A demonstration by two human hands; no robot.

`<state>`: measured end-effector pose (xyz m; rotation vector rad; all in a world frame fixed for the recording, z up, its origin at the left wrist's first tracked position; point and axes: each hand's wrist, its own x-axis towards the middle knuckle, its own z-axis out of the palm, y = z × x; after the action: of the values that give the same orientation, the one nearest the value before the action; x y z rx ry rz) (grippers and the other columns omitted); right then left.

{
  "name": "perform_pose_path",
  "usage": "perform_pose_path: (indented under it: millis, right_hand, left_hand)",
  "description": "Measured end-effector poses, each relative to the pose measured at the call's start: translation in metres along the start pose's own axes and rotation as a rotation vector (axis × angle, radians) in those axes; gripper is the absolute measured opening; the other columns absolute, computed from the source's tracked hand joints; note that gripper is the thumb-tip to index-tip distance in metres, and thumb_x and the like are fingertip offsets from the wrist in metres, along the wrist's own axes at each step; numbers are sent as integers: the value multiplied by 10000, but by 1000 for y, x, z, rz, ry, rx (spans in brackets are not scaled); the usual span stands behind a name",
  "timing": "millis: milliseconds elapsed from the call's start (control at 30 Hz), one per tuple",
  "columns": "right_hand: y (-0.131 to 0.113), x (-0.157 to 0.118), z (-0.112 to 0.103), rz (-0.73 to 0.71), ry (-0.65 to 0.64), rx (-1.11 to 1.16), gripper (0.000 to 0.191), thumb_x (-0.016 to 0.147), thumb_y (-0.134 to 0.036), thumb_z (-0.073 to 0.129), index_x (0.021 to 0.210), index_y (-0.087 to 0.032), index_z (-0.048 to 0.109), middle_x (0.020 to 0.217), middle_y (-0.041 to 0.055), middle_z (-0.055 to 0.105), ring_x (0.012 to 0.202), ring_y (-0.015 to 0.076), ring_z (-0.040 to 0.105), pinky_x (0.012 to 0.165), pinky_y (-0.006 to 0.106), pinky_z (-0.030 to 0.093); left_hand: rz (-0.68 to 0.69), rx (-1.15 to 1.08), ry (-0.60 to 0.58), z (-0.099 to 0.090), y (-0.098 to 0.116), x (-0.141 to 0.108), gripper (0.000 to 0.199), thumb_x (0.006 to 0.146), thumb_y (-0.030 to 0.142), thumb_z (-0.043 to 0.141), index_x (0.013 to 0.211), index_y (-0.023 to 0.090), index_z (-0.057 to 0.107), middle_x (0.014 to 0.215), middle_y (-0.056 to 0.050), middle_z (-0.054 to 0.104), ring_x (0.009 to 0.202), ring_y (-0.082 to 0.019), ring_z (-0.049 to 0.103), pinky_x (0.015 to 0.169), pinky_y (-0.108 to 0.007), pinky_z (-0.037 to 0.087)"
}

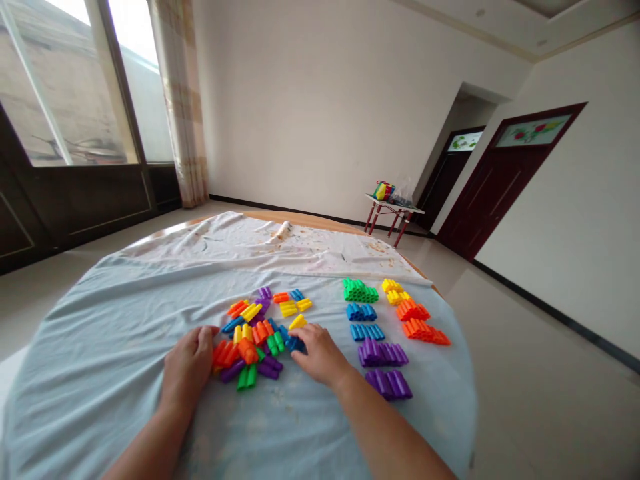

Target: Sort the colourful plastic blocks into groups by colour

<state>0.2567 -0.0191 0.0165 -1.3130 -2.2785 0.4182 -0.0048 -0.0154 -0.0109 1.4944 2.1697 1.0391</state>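
A loose pile of plastic tube-shaped pieces [249, 350] in orange, yellow, green, blue and purple lies on the cloth between my hands. My left hand [190, 360] rests at the pile's left edge, beside the orange pieces [225, 354]. Its fingers are stretched forward and partly hidden, and it holds nothing that I can see. At the right edge, my right hand [320, 353] has thumb and fingers closed about a blue piece [295, 344]. A yellow piece [298, 321] lies just beyond its fingertips.
Colour-sorted groups stand to the right: green [360, 291], blue [361, 312], purple [383, 353], yellow [395, 292] and orange [425, 332]. A pale blue cloth [110, 333] covers the round table. A small side table [395, 203] with bags stands by the far wall.
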Motion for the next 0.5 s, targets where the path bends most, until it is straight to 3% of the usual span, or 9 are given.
perform_pose_path:
  millis: [167,333,500]
  right_hand:
    - [4,-9,-8,80,65,-72,248,764,-250,638,1006,-198,649,917,52,628,918,199,559,843,312,423]
    - [10,-20,-5,104,49,-17,329,739,-316,671,1045,-199,641,961,64,618,961,209,554,868,316,432]
    - [15,-26,-3,70,60,56,377,691,-202,677,1065,-215,636,990,49,610,983,192,555,880,285,439]
  left_hand:
    - [-1,32,0,-3,5,-2,465,838,419,250,899,202,657,968,-85,681,943,-240,591,773,-323,430]
    - [-10,57,-15,-5,7,-1,467,837,419,256,925,201,660,976,-84,680,940,-243,589,751,-319,437]
    - [-5,79,6,-7,4,2,506,835,433,249,969,179,665,895,-88,687,865,-250,612,702,-317,460]
